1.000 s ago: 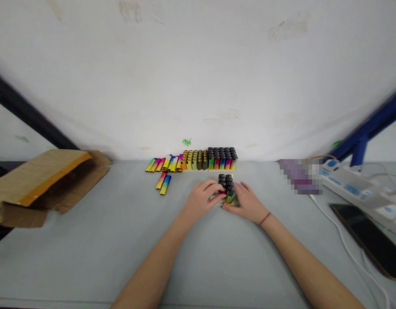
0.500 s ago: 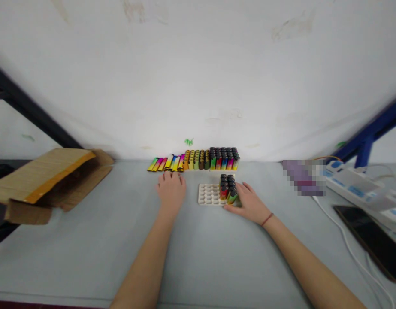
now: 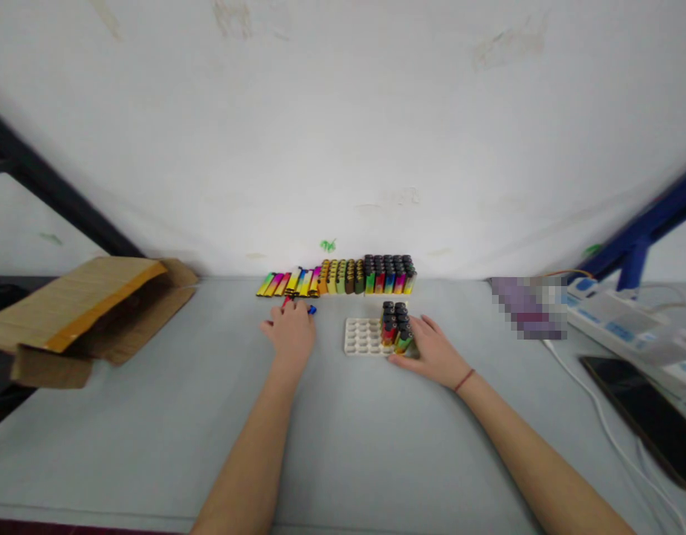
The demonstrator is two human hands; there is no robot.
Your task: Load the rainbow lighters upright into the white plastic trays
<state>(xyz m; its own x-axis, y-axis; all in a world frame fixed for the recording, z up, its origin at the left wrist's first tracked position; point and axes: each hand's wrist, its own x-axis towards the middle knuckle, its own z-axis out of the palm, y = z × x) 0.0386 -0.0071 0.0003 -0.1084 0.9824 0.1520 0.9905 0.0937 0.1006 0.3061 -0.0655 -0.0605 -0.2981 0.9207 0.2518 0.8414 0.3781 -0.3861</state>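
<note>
My left hand [image 3: 291,333] is closed over a lighter [image 3: 312,309]; a blue end and a bit of red show past the fingers, and the rest is covered. Just beyond it lie several colourful lighters [image 3: 276,285] on their sides. My right hand [image 3: 432,352] grips the right end of a white tray [image 3: 363,338] with round holes, its thumb along the near edge. Several black-topped lighters [image 3: 395,319] stand upright in the tray's right side, against that hand. The tray's left holes hold nothing.
Along the wall stand black-topped lighters [image 3: 388,273] and yellow-to-brown lighters [image 3: 341,276] in rows. An opened cardboard box [image 3: 91,308] is on the left. A power strip [image 3: 626,323], a phone [image 3: 646,416] and a white cable [image 3: 593,394] lie on the right.
My left hand has drawn back slightly from the lying lighters, and red and blue parts now show at its fingers. My right hand stays at the tray.
</note>
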